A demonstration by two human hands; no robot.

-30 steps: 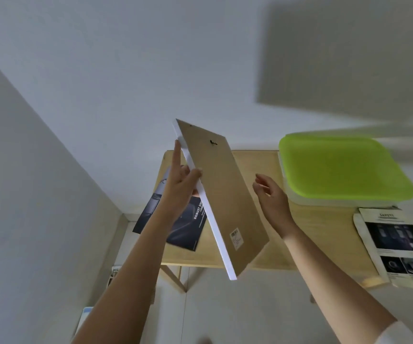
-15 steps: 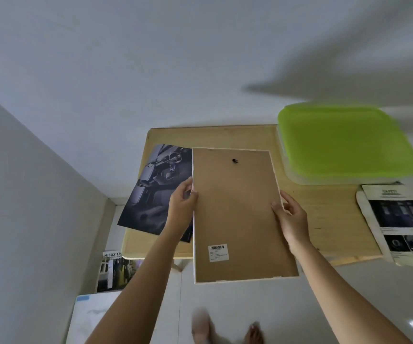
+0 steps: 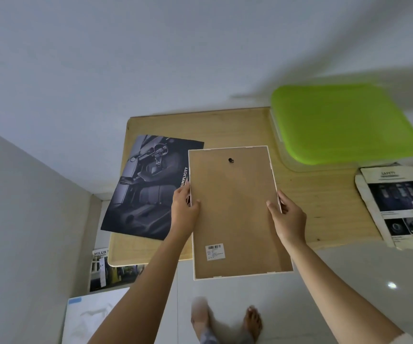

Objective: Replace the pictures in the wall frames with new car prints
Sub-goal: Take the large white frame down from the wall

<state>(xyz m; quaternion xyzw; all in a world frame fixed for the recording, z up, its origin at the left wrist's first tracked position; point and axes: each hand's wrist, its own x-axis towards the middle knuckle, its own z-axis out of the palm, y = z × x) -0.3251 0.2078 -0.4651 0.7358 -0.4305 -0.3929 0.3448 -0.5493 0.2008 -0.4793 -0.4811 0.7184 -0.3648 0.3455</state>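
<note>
Two hands hold a white picture frame [image 3: 235, 214] face down, its brown backing board turned up. The left hand [image 3: 183, 209] grips the frame's left edge, thumb pressed on the backing and fingers [image 3: 181, 192] curled under the rim. The right hand [image 3: 287, 214] grips the opposite edge the same way, its fingers [image 3: 285, 198] wrapped round the white rim.

Between the two sets of fingers lies the bare backing. A small black hanger [image 3: 230, 160] sits beyond them near the far end, and a barcode sticker [image 3: 214, 252] sits nearer than them, toward the left. The frame is over the near edge of the wooden worktop [image 3: 312, 194], its near end out past that edge above the floor; whether it touches the wood I cannot tell.

Just left of the left fingers a dark car interior print [image 3: 148, 189] lies on the worktop. Beyond the right fingers and to their right stands a clear box with a lime green lid [image 3: 344, 122]. A safety leaflet [image 3: 399, 204] lies far to their right. Below the worktop, left of the left arm, a Hilux brochure [image 3: 108, 269] lies on the floor.
</note>
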